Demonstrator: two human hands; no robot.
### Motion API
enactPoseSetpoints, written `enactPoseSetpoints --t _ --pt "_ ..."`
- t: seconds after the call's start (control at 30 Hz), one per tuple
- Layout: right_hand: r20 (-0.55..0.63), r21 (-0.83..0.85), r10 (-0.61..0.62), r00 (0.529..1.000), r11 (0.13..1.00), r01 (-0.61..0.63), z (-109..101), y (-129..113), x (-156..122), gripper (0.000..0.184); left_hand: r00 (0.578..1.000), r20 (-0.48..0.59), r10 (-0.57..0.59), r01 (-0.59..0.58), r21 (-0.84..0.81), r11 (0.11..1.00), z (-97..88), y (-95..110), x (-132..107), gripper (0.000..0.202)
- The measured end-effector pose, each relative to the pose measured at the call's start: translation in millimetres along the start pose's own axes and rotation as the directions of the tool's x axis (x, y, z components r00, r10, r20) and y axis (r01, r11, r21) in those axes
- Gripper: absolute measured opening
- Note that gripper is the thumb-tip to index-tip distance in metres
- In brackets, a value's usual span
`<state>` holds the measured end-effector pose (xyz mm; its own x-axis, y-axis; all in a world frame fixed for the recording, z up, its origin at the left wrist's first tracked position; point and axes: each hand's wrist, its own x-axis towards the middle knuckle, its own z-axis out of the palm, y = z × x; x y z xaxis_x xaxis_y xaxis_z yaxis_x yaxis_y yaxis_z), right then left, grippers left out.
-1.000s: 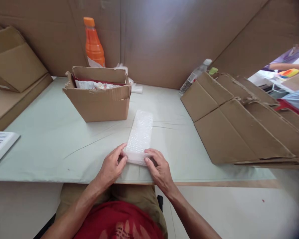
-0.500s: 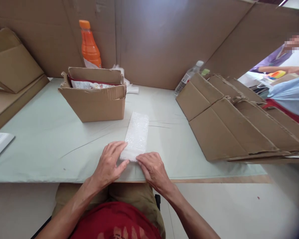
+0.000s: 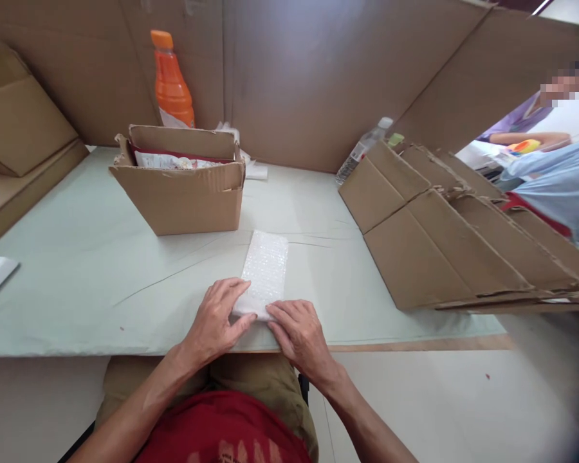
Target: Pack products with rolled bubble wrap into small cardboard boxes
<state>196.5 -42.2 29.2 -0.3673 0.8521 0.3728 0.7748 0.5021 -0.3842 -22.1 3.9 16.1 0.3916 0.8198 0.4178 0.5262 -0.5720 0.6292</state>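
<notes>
A strip of white bubble wrap (image 3: 265, 270) lies lengthwise on the pale green table (image 3: 87, 276), its near end rolled up under my fingers. My left hand (image 3: 216, 321) presses on the left of that rolled end with fingers curled over it. My right hand (image 3: 296, 334) holds the right side of the same end, fingers bent round it. What is inside the roll is hidden.
An open cardboard box (image 3: 183, 186) with packets inside stands behind the wrap. An orange bottle (image 3: 171, 83) and a clear bottle (image 3: 361, 151) stand by the cardboard back wall. Flattened cartons (image 3: 453, 238) are stacked at right, another person (image 3: 554, 180) beyond them.
The rolled end of the bubble wrap has travelled away from me, so the flat strip is shorter. Both hands have moved forward with it.
</notes>
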Motion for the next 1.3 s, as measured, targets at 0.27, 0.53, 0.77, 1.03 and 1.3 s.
enactPoseSetpoints --t 0.27,0.53,0.77,1.03,1.3 --pt "0.023 0.125 0.120 0.992 0.985 -0.122 -14 -7 -11 0.026 0.987 0.114 -0.114 0.112 0.020 0.993 -10.2 4 -15 0.041" --pt "-0.015 0.051 0.036 0.999 0.998 -0.036 -3 -4 -4 0.026 1.000 0.014 0.000 0.000 0.011 1.000 -7.4 6 -8 0.040" --pt "-0.057 0.090 0.134 0.989 0.988 -0.129 -12 -8 -12 0.026 0.990 0.059 -0.129 0.127 0.037 0.991 -8.3 5 -9 0.038" --pt "-0.117 0.109 0.182 0.976 0.979 -0.170 9 -6 3 0.024 0.881 -0.028 -0.471 0.432 -0.355 0.829 4.1 6 -9 0.055" --pt "-0.030 0.432 0.301 0.953 0.864 -0.259 -1 -5 4 0.037 0.764 0.261 -0.590 0.563 -0.716 0.413 -1.9 27 -8 0.081"
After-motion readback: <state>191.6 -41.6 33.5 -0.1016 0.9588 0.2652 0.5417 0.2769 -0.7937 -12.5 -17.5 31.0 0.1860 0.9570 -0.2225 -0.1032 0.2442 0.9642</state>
